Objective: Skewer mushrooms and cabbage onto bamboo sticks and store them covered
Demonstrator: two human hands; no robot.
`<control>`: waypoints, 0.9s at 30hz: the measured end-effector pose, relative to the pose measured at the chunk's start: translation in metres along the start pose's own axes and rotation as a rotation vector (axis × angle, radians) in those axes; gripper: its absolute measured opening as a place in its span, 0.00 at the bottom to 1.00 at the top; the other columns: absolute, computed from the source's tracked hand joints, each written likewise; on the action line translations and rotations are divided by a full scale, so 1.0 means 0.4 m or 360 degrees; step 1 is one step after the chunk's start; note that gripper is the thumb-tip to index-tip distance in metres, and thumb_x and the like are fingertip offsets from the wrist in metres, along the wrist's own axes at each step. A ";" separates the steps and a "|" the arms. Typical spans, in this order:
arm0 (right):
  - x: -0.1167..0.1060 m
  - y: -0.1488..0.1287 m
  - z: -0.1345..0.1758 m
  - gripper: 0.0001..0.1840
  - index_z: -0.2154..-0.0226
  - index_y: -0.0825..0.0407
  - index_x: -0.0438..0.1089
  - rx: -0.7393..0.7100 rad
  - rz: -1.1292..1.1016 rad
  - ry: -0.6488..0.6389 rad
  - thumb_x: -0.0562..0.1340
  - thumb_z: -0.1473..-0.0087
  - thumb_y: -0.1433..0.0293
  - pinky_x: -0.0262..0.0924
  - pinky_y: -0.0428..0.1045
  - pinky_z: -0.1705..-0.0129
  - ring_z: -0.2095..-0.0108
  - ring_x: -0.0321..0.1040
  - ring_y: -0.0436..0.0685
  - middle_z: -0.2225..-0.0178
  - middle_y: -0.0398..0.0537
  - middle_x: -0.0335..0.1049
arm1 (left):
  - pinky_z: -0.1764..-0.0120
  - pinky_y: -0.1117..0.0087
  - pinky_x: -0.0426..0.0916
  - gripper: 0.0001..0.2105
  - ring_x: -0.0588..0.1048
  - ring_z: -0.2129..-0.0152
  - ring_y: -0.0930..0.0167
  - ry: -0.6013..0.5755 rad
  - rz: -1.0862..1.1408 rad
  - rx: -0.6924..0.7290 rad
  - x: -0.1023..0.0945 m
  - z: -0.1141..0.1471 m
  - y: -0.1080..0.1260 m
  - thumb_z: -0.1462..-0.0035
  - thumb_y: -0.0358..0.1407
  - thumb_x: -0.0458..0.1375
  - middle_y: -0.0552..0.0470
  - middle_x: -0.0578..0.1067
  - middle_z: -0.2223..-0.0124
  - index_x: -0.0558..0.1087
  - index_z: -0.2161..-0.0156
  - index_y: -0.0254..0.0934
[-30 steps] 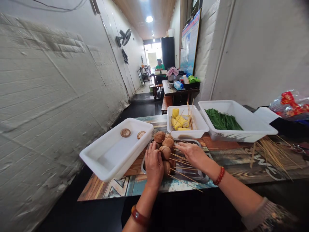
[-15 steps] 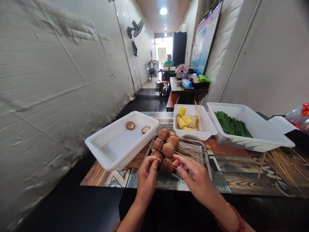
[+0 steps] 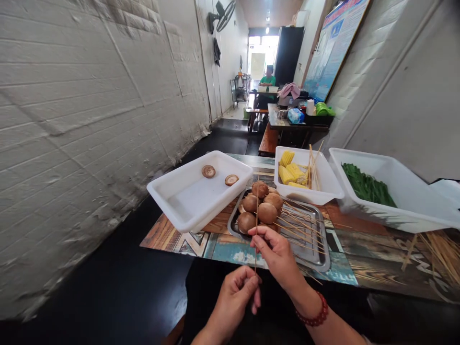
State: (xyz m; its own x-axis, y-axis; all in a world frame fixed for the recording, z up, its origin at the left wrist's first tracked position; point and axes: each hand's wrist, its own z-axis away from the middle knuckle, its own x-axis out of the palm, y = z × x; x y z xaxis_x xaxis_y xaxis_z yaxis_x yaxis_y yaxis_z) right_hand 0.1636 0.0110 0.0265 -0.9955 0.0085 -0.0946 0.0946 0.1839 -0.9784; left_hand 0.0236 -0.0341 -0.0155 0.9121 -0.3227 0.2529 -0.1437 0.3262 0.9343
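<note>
A thin wooden skewer (image 3: 257, 206) stands almost upright in front of me, with no mushroom visible on it. My left hand (image 3: 235, 297) pinches its lower end, below the table's front edge. Higher up the stick, my right hand (image 3: 271, 249) is closed on it between thumb and fingers. Right behind the skewer, brown mushrooms (image 3: 267, 212) are piled at the left of a metal tray (image 3: 325, 261), with sticks pointing right. Two loose mushrooms (image 3: 208, 171) lie gills up in the white bin (image 3: 179, 218) on the left.
Corn pieces (image 3: 295, 172) and some skewers share a white bin (image 3: 312, 195) behind the tray. Green leaves (image 3: 368, 184) lie in another white bin (image 3: 413, 215) to the right. Loose skewers (image 3: 440, 254) spread at the right edge. A person (image 3: 268, 79) sits far back.
Both hands have drawn back from the mushrooms toward me. My right hand, earlier with fingers apart, now grips the skewer too. The view has turned left and down.
</note>
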 end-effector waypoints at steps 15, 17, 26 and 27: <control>-0.031 -0.039 -0.043 0.24 0.40 0.50 0.64 -0.0141 -0.0011 0.0102 0.57 0.37 0.63 0.59 0.44 0.75 0.75 0.60 0.48 0.71 0.42 0.68 | 0.76 0.74 0.60 0.25 0.67 0.84 0.76 -0.0229 0.0003 -0.0175 -0.021 0.030 -0.076 0.52 0.58 0.63 0.51 0.74 0.79 0.69 0.72 0.35; -0.030 -0.043 -0.040 0.25 0.39 0.50 0.63 -0.0113 -0.0051 0.0059 0.56 0.36 0.62 0.59 0.44 0.75 0.75 0.59 0.48 0.71 0.42 0.68 | 0.73 0.73 0.62 0.24 0.68 0.81 0.75 -0.0210 -0.0096 -0.0101 -0.015 0.030 -0.061 0.51 0.57 0.63 0.50 0.74 0.77 0.71 0.74 0.34; 0.029 -0.032 -0.013 0.19 0.51 0.53 0.73 -0.0163 -0.0130 0.0106 0.55 0.36 0.60 0.58 0.45 0.76 0.78 0.57 0.49 0.79 0.38 0.59 | 0.64 0.71 0.67 0.11 0.75 0.69 0.69 -0.0022 -0.1043 0.0728 -0.034 0.031 0.078 0.37 0.40 0.55 0.47 0.78 0.67 0.77 0.64 0.38; 0.035 -0.024 -0.005 0.18 0.53 0.53 0.73 -0.0163 -0.0110 0.0100 0.55 0.36 0.60 0.55 0.44 0.77 0.79 0.56 0.49 0.80 0.38 0.57 | 0.63 0.71 0.68 0.09 0.76 0.68 0.69 0.0123 -0.1128 0.0857 -0.053 0.029 0.104 0.37 0.38 0.55 0.47 0.79 0.65 0.77 0.61 0.39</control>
State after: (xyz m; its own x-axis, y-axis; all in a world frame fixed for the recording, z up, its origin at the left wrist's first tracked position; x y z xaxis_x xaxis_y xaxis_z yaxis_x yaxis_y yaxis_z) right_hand 0.1487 0.0115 0.0350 -0.9985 0.0530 -0.0129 0.0275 0.2856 -0.9579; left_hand -0.0061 -0.0240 0.0208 0.8758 -0.2227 -0.4281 0.3204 -0.3951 0.8610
